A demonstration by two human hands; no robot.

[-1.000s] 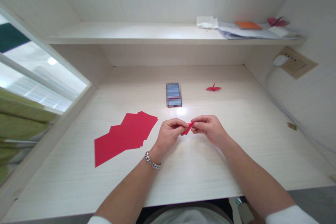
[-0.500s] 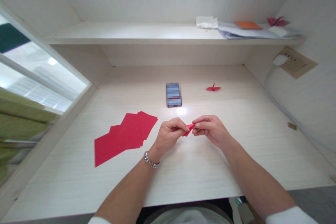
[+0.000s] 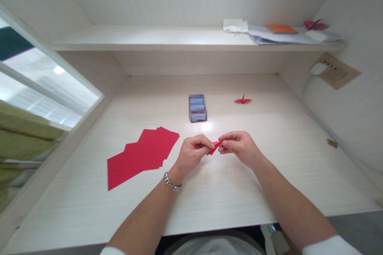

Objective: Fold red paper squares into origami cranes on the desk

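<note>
A small piece of folded red paper [image 3: 214, 148] is pinched between my two hands above the desk. My left hand [image 3: 196, 149] grips its left side with thumb and forefinger, and a silver chain bracelet [image 3: 172, 182] circles that wrist. At the paper's right tip, my right hand [image 3: 239, 146] is closed with thumb and fingertips together. Part of the folded paper is hidden by my fingers. Several red paper sheets [image 3: 140, 153] lie fanned out and overlapping to the left of my left hand. Farther back on the right sits a finished red paper crane [image 3: 243, 100].
A phone [image 3: 197, 108] with a blurred screen lies beyond my hands. The shelf [image 3: 143, 36] above carries a white tissue [image 3: 235, 25], papers, an orange pad [image 3: 282, 29] and a larger red paper figure [image 3: 316, 25]. A cable [image 3: 323, 125] runs down the right wall from a socket [image 3: 336, 71].
</note>
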